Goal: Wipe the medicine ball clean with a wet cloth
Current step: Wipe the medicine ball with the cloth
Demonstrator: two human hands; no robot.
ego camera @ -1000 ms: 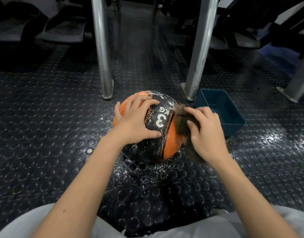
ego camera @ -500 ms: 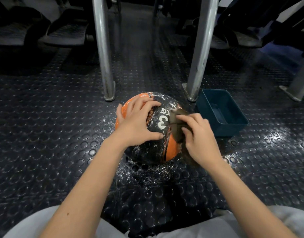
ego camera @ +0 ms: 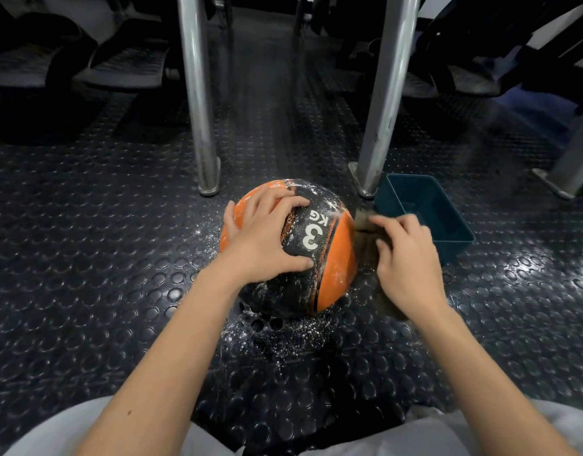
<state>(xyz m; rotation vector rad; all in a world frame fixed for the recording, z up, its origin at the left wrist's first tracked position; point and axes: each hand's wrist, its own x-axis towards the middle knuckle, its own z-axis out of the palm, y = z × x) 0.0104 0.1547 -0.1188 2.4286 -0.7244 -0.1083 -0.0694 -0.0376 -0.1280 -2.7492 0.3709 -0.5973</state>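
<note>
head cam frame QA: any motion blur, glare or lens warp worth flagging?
Head view: the right hand and the cloth it grips are motion-blurred. The left hand and medicine ball are fairly sharp, with the 3 KG print legible. Glare speckles the studded floor at right, and the background is dark. The metal posts lean apart, likely wide-angle warp.

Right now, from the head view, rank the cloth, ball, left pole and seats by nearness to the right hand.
1. cloth, gripped in the right hand.
2. ball, just left of it.
3. left pole, beyond the ball, to the left.
4. seats, far back left.
</note>
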